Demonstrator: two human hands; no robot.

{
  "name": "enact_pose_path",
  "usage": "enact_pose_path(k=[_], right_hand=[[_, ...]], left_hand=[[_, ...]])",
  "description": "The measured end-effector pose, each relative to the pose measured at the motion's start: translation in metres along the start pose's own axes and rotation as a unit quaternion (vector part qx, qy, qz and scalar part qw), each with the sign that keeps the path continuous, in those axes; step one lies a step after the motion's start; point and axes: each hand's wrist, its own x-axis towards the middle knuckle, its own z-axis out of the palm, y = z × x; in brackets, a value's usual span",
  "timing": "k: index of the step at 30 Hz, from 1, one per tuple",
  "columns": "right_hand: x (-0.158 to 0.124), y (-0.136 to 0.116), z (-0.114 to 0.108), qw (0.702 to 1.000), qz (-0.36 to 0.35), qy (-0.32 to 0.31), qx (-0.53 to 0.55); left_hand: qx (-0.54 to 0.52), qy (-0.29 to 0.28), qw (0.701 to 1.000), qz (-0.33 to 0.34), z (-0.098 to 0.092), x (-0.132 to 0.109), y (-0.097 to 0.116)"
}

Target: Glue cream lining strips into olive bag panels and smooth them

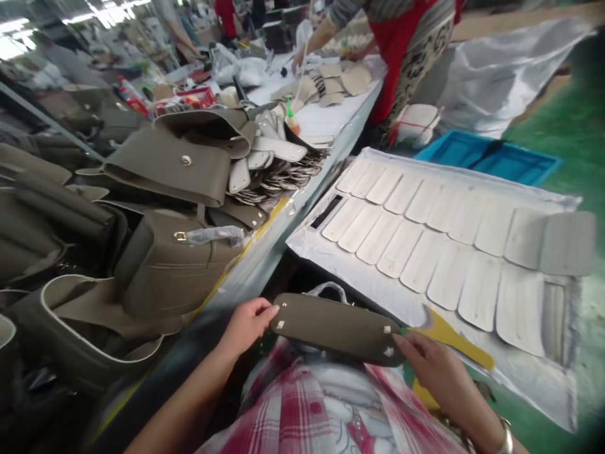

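Held flat in front of my lap is a long olive-brown leather panel [335, 328] with rounded ends and small pale spots near its corners. My left hand [250, 325] pinches its left end between thumb and fingers. At the other end, my right hand [428, 359] grips the lower right corner. Just beyond my right hand, a yellow spreader [454, 340] rests on the edge of the white-covered board [312, 246]. Rows of pale rounded panels [439, 252] lie overlapping on that board.
Olive handbags [165, 164] crowd the table on my left, beside a stack of strips [288, 167] and a green-tipped bottle [292, 120]. A blue crate [491, 154] stands behind the board. Across the table, a person in a red apron [394, 57] handles beige pieces [331, 82].
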Motion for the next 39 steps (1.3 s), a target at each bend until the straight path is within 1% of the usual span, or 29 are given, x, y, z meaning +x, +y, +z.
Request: enact_pose_path(k=[2,5,8,11,15,20,22,24,26,27,28,29,30,31,33,34,35,36,38,39], right_hand=[[-0.001,0.0,-0.001,1.0,0.021,-0.014,-0.008],[-0.002,-0.003,-0.001,0.999,0.028,-0.023,-0.005],[-0.001,-0.006,-0.002,0.999,0.039,-0.029,0.016],[0.0,-0.011,-0.003,0.998,0.053,-0.032,0.012],[-0.002,-0.019,-0.006,0.998,0.053,-0.042,0.003],[0.0,-0.023,-0.007,0.997,0.052,-0.05,-0.007],[0.001,-0.024,-0.006,0.998,0.053,-0.046,-0.002],[-0.002,-0.026,-0.006,0.999,0.041,-0.028,-0.006],[-0.005,-0.028,-0.008,1.0,0.018,-0.003,-0.018],[-0.007,-0.029,-0.008,1.0,0.012,0.002,-0.02],[-0.007,-0.029,-0.009,1.0,0.008,0.007,-0.021],[-0.006,-0.029,-0.01,1.0,-0.003,0.019,-0.024],[-0.005,-0.028,-0.011,0.999,-0.01,0.03,-0.03],[-0.005,-0.028,-0.012,0.999,-0.013,0.04,-0.032],[-0.004,-0.027,-0.014,0.998,-0.013,0.052,-0.031],[-0.005,-0.026,-0.014,0.998,-0.011,0.053,-0.029],[-0.006,-0.026,-0.015,0.998,-0.011,0.053,-0.028],[-0.006,-0.026,-0.016,0.998,-0.012,0.052,-0.031],[-0.007,-0.025,-0.017,0.998,-0.019,0.048,-0.041],[-0.006,-0.024,-0.017,0.998,-0.023,0.044,-0.045]], left_hand=[[0.007,0.011,1.0,0.025,0.0,0.003,-0.002],[0.022,0.011,0.999,0.046,-0.002,0.007,-0.005],[0.034,-0.009,0.998,0.055,-0.007,0.012,-0.005],[0.071,-0.021,0.995,0.072,-0.012,0.015,-0.004],[0.104,-0.037,0.99,0.091,-0.017,0.018,-0.002],[0.132,-0.059,0.985,0.098,-0.02,0.025,0.003],[0.162,-0.072,0.978,0.11,-0.023,0.025,0.005],[0.214,-0.086,0.966,0.115,-0.027,0.023,0.005],[0.279,-0.076,0.95,0.116,-0.03,0.021,0.004],[0.309,-0.051,0.942,0.12,-0.029,0.021,0.003],[0.321,-0.012,0.935,0.149,-0.026,0.024,0.003],[0.323,0.009,0.923,0.208,-0.02,0.026,0.005],[0.331,0.021,0.903,0.274,-0.01,0.029,0.009],[0.336,0.019,0.879,0.337,0.004,0.03,0.016],[0.345,-0.023,0.828,0.441,0.043,0.028,0.035],[0.352,-0.054,0.806,0.474,0.065,0.025,0.045],[0.356,-0.092,0.785,0.498,0.088,0.023,0.054],[0.36,-0.123,0.774,0.506,0.11,0.022,0.061],[0.365,-0.164,0.765,0.505,0.144,0.022,0.071],[0.366,-0.173,0.766,0.499,0.155,0.023,0.072]])
